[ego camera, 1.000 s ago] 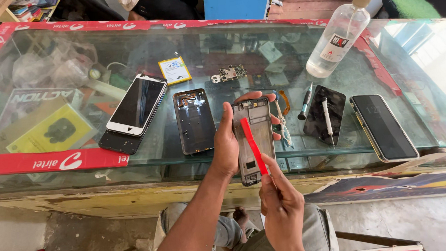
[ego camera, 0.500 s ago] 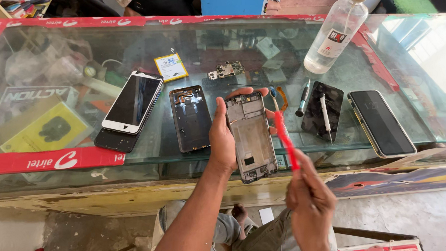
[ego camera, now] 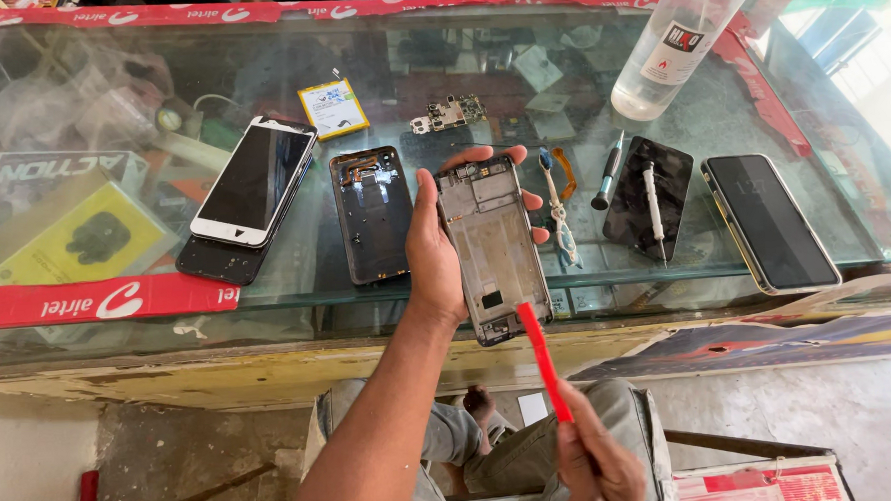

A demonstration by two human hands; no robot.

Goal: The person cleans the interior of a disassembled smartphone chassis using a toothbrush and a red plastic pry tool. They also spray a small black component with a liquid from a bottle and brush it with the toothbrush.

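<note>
Red pry stick [ego camera: 544, 364], pinched in right hand [ego camera: 597, 464], now has its tip at the bottom edge of the phone frame [ego camera: 492, 246] vs off to its right 0.5 s ago, left hand [ego camera: 443, 243] gripping frame above glass counter [ego camera: 148, 324].

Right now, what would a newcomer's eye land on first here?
First, the stripped phone frame held up in the left hand at centre, with a red pry tool in the right hand touching its lower edge. Next, the opened phones and parts spread on the glass counter: a white-edged phone at left, a clear bottle at upper right.
</note>
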